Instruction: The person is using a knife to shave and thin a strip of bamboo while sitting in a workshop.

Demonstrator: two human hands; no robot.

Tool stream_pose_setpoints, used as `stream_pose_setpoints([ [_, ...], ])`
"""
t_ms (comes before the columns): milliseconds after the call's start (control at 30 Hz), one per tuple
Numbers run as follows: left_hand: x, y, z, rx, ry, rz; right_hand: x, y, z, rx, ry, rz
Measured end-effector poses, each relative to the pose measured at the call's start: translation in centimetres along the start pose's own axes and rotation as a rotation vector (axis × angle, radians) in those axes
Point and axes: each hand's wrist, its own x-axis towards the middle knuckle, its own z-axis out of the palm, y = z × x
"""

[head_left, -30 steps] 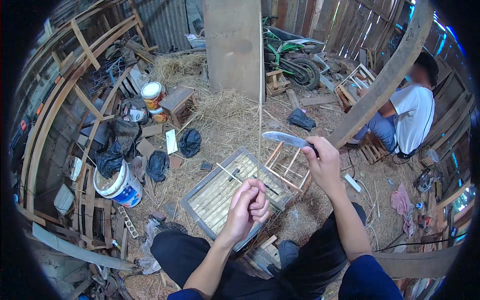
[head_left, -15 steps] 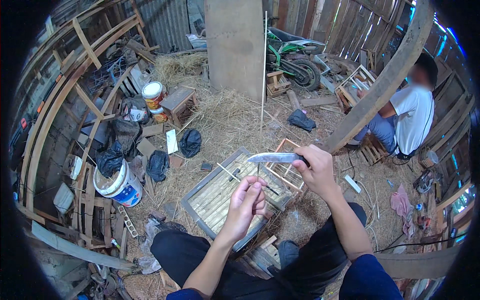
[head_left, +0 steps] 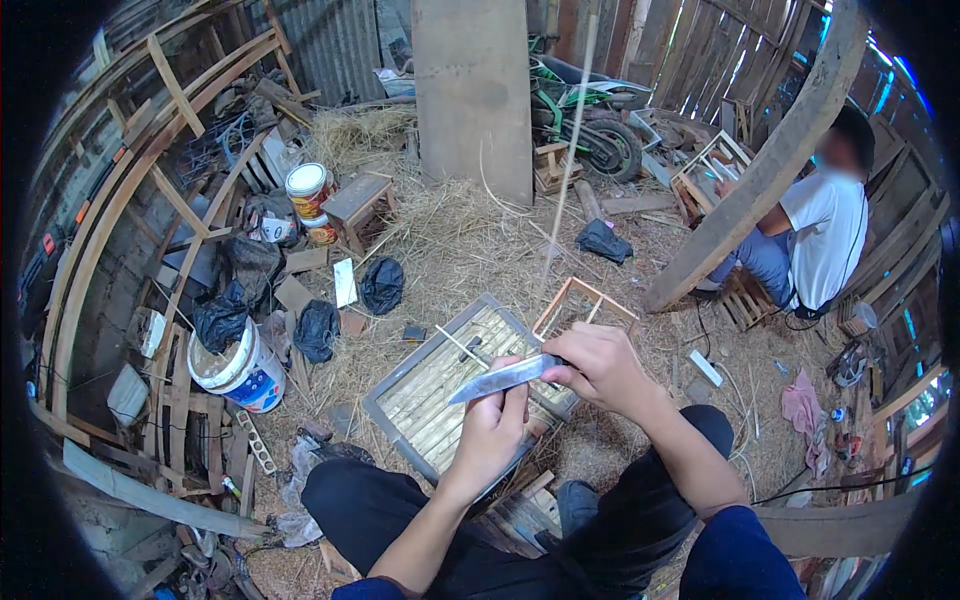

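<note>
My right hand [head_left: 603, 372] is closed round the handle of a knife [head_left: 503, 379], its wide blade pointing left and slightly down across my left fingers. My left hand [head_left: 493, 430] is closed on a long, thin wooden strip [head_left: 572, 165], which rises away from me and blurs along its length. The knife and fingers hide the strip's near end. Below both hands lies a dark-framed slatted wooden panel [head_left: 440, 390]. A thin stick and a small dark tool [head_left: 470, 348] rest on it. Beyond my right hand stands a small open wooden frame [head_left: 580, 300].
A slanting wooden post [head_left: 765, 165] rises at right, with a seated person in a white shirt [head_left: 825, 240] behind it. White bucket [head_left: 245, 370], black bags [head_left: 381, 285] and a wooden stool [head_left: 358, 197] stand left. A green motorbike [head_left: 590, 125] is at the back; straw covers the floor.
The knife has come down and left onto my left fingers, its blade now tilted. My left hand has shifted slightly right, and the strip's upper end has swung right.
</note>
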Motion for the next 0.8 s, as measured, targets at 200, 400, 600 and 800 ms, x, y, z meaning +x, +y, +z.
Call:
stream_pose_setpoints([
  [200,-1.3,2.2,1.3,0.199,0.04,0.008,-0.4,0.3,0.6,0.019,-0.026,-0.022],
  [400,-1.7,0.6,0.9,0.263,0.03,0.126,-0.3,0.0,-0.5,-0.097,-0.029,-0.045],
  [600,-1.6,0.0,0.5,0.21,0.036,0.12,-0.1,0.4,-1.1,-0.22,-0.015,-0.004],
  [800,-1.9,1.8,1.1,0.281,-0.056,0.161,-0.2,4.3,-2.7,-0.354,0.289,0.353],
])
